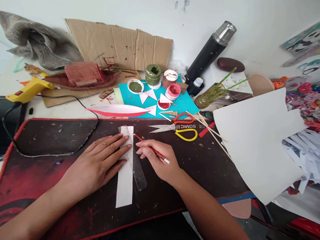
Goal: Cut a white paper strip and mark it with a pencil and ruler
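Observation:
A white paper strip (124,186) lies on the dark mat with a clear ruler (139,173) slanting across it. My left hand (102,160) is flat, fingers stretched over the ruler and the strip. In my right hand (160,156) is a red pencil (160,155) with a white eraser end, its tip by the strip's upper right edge. Beyond my hands lie scissors (172,127) with one orange and one yellow handle. A red and white paper boat shape (117,110) rests at the mat's far edge.
Open paint jars (153,76) stand on a blue sheet (127,90) at the back. To the left are a brown model boat (82,76) and a yellow glue gun (30,88) with its cord. A black thermos (207,55) leans behind; a large white sheet (255,143) hangs over the right side.

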The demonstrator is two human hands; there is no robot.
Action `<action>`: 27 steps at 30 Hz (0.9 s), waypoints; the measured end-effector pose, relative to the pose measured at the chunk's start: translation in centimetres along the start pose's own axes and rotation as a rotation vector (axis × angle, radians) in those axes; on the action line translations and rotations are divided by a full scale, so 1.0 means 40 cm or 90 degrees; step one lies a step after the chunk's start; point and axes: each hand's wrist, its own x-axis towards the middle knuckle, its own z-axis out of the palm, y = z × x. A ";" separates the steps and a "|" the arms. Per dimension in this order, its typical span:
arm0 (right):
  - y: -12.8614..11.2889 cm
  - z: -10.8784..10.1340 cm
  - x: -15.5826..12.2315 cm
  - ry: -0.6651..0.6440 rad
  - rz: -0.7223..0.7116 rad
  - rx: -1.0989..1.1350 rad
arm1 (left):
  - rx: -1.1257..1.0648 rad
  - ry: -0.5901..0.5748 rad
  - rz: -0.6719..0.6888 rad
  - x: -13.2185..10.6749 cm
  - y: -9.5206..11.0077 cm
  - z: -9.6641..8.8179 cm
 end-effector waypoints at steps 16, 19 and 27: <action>-0.002 0.000 0.001 0.001 -0.008 0.011 | 0.025 -0.003 0.012 0.003 0.002 0.000; -0.003 0.000 0.001 0.000 -0.012 0.010 | 0.024 0.000 0.014 0.003 0.002 0.000; -0.002 0.001 0.001 0.004 -0.021 0.002 | 0.023 -0.005 0.020 -0.001 -0.002 0.003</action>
